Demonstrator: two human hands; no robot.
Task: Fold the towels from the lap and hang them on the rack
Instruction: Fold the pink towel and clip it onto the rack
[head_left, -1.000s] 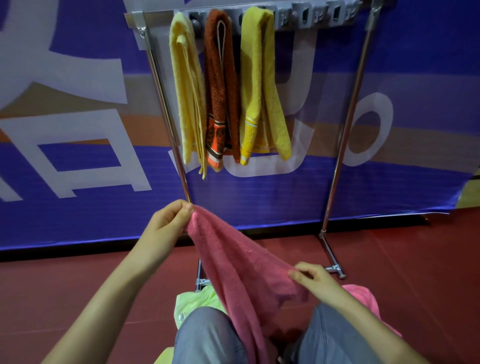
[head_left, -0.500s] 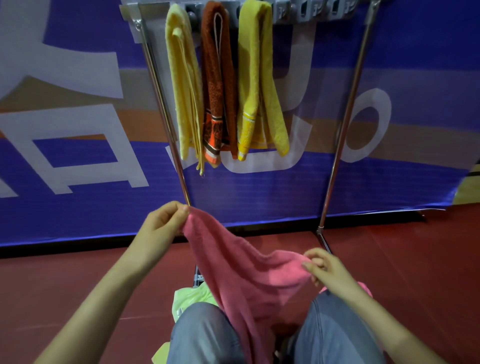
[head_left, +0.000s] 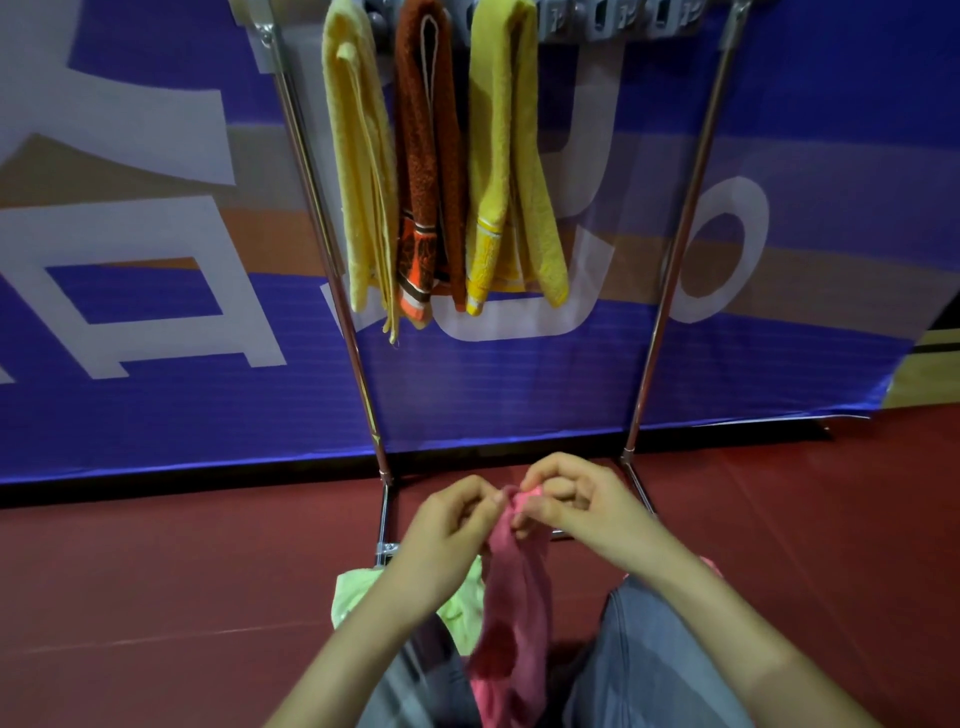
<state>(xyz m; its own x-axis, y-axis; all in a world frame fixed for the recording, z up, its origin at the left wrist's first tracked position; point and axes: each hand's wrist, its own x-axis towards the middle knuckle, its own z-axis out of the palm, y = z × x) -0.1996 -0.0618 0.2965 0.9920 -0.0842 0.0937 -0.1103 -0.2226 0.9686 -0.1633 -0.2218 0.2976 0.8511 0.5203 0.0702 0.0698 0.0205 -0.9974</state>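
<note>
Rack (head_left: 691, 171): three folded towels hung at its left end, pale yellow (head_left: 358, 171), brown (head_left: 428, 156), yellow (head_left: 501, 156); clips to their right free.

Pink towel (head_left: 514, 613): over the lap, top corners brought together, fold in progress. Left hand (head_left: 449, 525) and right hand (head_left: 582, 504) each pinch it.

Green towel (head_left: 462, 603): on the lap, unfolded, pending. Judged about halfway.

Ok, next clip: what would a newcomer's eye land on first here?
Probably the three towels hanging at the rack's left end: a pale yellow towel, a rust-orange towel and a brighter yellow towel, vivid against the blue banner. Next, low and central, the left hand and right hand pinch together the top of a pink towel drooping between the knees.
</note>
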